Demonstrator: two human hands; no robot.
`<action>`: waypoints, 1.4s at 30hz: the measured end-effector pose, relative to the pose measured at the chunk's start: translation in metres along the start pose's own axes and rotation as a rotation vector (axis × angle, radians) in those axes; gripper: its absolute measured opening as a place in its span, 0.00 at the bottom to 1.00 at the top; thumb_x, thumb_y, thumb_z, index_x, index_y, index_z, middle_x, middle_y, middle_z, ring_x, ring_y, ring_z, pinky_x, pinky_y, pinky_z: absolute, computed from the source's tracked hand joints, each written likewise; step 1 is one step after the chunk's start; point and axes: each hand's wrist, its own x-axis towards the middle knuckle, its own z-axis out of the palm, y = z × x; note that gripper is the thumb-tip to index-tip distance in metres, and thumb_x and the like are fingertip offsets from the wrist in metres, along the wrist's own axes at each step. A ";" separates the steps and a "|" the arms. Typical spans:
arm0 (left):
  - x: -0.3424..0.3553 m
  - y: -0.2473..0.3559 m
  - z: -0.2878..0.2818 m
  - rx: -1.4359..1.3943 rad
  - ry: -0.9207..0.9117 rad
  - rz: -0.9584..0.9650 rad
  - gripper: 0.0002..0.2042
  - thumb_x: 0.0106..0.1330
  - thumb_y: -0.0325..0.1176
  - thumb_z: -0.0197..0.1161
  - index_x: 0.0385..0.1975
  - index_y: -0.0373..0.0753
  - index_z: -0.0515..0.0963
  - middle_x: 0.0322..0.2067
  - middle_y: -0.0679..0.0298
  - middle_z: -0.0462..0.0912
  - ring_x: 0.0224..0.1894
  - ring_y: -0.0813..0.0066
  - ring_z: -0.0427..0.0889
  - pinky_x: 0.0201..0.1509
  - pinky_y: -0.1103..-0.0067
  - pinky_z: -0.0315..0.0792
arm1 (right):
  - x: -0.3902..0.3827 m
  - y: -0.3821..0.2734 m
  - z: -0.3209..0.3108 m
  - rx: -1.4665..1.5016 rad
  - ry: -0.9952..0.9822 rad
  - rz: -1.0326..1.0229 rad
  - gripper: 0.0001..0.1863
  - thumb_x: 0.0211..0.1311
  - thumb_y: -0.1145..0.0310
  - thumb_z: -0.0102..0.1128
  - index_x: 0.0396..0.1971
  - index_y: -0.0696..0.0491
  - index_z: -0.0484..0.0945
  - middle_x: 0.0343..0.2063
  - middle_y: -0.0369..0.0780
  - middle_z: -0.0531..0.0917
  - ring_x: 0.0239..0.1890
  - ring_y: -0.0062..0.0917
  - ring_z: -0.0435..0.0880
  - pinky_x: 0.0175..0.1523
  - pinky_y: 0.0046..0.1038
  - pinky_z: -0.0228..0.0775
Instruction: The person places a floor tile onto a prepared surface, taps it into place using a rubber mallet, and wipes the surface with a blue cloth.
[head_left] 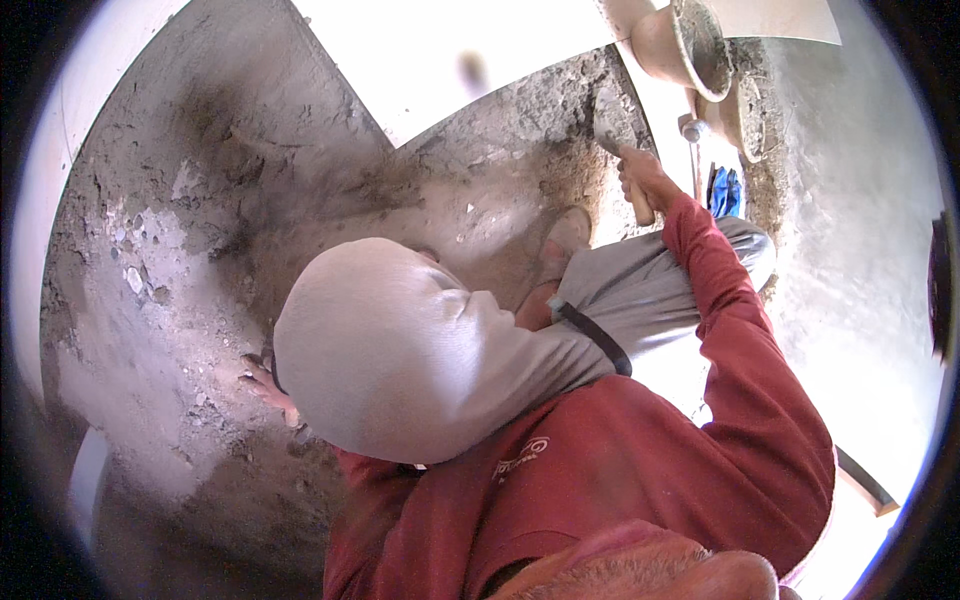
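Looking down onto rough grey mortar bed [200, 300] over floor, lumpy, dark damp patch toward upper middle, pale chips at left. Bright white tile [450, 60] above, edge meeting mortar. Bent knee in grey trousers [400, 350] filling centre, blocking much of the view. Red sleeve [740, 350] running from lower right up to the right hand. Sandalled foot [562, 245] planted on mortar just below that hand. Two mortar-caked pans [690, 45] at top right, one behind the other, beside the work patch. Blue item [724, 190] near the pans, kind unclear.

Right hand [645, 180] wrapped tight round the wooden handle of trowel [615, 130], fingers clamped together on it; blade grey with mortar, tip down against loose mortar at tile edge, upper centre-right.

Left hand [268, 385] mostly hidden behind the knee, fingers seen splayed apart, pressed flat on mortar at lower left, holding nothing visible. Hands well apart, knee between them.
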 end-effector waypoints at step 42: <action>0.020 0.024 -0.082 -0.495 -0.139 -0.508 0.26 0.72 0.48 0.47 0.70 0.59 0.71 0.73 0.51 0.65 0.68 0.44 0.70 0.69 0.51 0.65 | 0.041 0.065 0.122 0.651 -0.003 0.014 0.24 0.77 0.45 0.50 0.48 0.55 0.67 0.25 0.40 0.73 0.22 0.34 0.74 0.26 0.44 0.74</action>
